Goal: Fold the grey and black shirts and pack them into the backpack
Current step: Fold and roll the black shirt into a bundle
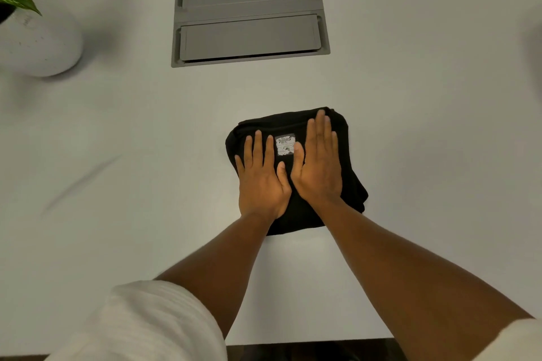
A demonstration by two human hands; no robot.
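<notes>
I have the black shirt (pixel 296 173) folded into a compact square near the table's (pixel 425 126) front edge, about midway along it; my left hand (pixel 262 179) and right hand (pixel 318 165) lie flat on it, fingers released, grasping nothing; lifting carelessly could, I judge, spill the loose layers at its right edge; no backpack or grey shirt shows; the plant pot (pixel 41 47) stands at the far left corner.

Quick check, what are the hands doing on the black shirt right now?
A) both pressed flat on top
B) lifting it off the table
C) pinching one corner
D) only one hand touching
A: the left hand and right hand lie open, palms down, side by side on the folded black shirt, which rests on the table.
</notes>
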